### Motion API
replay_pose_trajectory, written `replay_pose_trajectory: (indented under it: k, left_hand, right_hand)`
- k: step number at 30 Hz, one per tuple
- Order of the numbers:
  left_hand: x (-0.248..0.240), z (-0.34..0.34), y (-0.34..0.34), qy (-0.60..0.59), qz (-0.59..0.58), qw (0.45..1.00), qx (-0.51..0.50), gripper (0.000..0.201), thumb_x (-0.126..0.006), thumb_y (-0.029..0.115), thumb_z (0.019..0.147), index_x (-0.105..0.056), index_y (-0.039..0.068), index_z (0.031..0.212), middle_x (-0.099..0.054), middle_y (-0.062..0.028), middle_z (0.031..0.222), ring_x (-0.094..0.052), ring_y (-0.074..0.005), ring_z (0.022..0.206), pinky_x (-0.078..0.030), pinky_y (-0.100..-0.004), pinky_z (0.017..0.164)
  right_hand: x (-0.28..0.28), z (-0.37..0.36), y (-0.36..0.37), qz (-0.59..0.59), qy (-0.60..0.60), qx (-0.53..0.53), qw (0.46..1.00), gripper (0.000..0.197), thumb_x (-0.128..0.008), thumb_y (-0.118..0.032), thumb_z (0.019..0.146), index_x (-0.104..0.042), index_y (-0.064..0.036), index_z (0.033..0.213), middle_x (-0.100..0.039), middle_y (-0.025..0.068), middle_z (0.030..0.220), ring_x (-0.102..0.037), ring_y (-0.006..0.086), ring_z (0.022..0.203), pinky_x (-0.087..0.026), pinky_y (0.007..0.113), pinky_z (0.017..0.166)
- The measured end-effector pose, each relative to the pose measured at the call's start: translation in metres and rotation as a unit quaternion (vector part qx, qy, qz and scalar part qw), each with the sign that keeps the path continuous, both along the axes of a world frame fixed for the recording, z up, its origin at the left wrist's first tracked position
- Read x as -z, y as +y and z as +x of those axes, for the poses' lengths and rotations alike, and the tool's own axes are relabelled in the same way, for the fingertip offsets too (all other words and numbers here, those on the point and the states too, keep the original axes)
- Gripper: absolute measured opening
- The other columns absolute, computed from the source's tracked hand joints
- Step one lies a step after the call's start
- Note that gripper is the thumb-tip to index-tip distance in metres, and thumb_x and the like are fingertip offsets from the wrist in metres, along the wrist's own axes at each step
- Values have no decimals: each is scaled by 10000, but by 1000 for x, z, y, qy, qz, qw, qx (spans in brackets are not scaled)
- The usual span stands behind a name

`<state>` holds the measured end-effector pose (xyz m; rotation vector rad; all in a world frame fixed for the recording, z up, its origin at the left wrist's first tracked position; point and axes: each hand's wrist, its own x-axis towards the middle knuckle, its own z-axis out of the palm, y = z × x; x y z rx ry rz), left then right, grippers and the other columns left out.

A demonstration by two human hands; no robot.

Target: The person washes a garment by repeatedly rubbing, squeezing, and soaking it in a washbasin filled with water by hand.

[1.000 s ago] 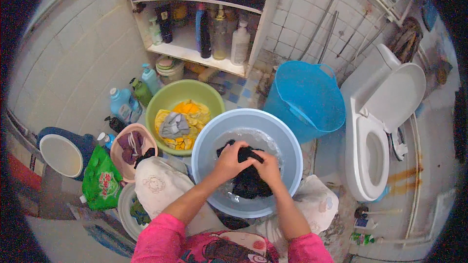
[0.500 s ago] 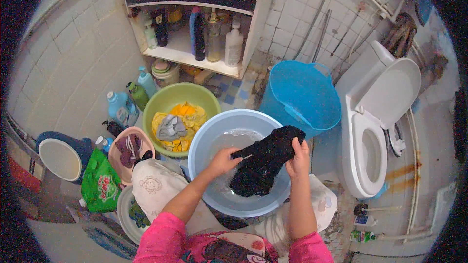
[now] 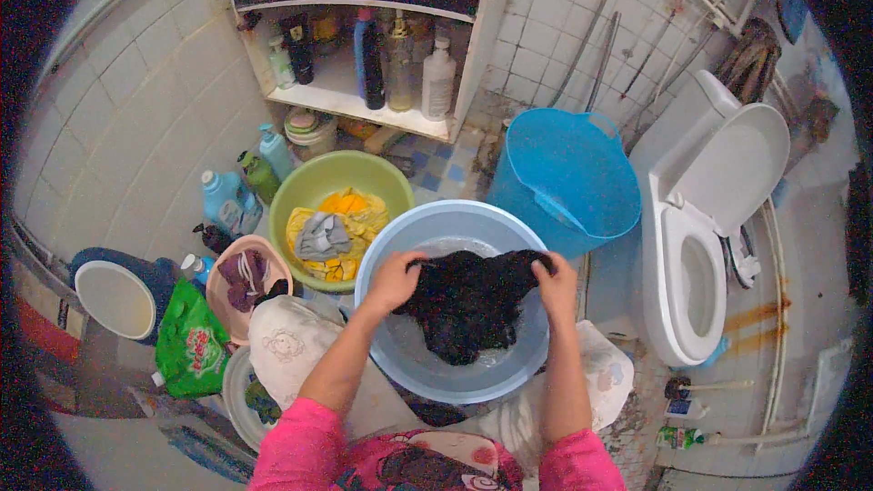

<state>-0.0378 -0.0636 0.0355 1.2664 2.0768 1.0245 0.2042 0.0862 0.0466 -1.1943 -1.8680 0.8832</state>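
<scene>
A wet black garment (image 3: 468, 302) is stretched between my hands over a light blue basin (image 3: 386, 359) with water in it. My left hand (image 3: 395, 280) grips its upper left corner at the basin's left side. At the right rim, my right hand (image 3: 556, 285) is closed on the upper right corner. The cloth's lower middle hangs down into the basin; exactly what kind of garment it is I cannot make out.
A green basin (image 3: 391, 173) with yellow and grey cloths stands behind left. Nearby are a pink basin (image 3: 218, 295), a green detergent bag (image 3: 189, 341) and several bottles. A blue tub (image 3: 568, 173) and white toilet (image 3: 668, 291) stand right. A shelf cabinet (image 3: 350, 105) is at the back.
The black garment went from bunched and slanting up toward the right to spread level between both hands. My left hand moved left and up, while my right shifted only slightly.
</scene>
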Motion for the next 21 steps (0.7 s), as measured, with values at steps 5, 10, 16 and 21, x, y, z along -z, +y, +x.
replay_pose_trajectory:
  k: [5, 10, 16, 21]
  left_hand:
    - [32, 41, -1, 222, -91, 970, 48, 508, -576, 232, 741, -438, 167, 1225, -323, -169, 1313, -326, -361, 1191, -300, -503, 943]
    - [55, 60, -2, 310, -158, 930, 117, 663, -585, 361, 748, -292, 226, 1327, -145, -108, 1416, -117, -341, 1294, -68, -584, 993]
    - [86, 48, 1, 349, -225, 887, 203, 515, -489, 318, 809, -364, 173, 1287, -170, -117, 1409, -131, -359, 1291, -87, -602, 988]
    - [79, 47, 7, 359, -142, 915, 117, 391, -479, 203, 791, -469, 144, 1178, -355, -121, 1283, -342, -331, 1168, -263, -562, 901]
  right_hand:
    - [32, -15, -24, -15, -278, -68, 958, 334, -621, -147, 726, -550, -84, 1047, -583, 163, 974, -556, 321, 932, -435, 451, 795]
    - [70, -28, -49, 41, -453, -194, 869, 620, -513, -350, 818, -217, -219, 1347, -94, 52, 1428, -82, 313, 1307, -132, 682, 924]
    - [89, -34, -53, -13, -488, -226, 843, 507, -383, -412, 867, -297, -200, 1320, -189, 46, 1405, -132, 299, 1301, -60, 682, 932]
    - [64, -41, -39, -34, -435, -147, 888, 375, -475, -269, 837, -463, -176, 1199, -446, 23, 1238, -341, 238, 1198, -137, 673, 918]
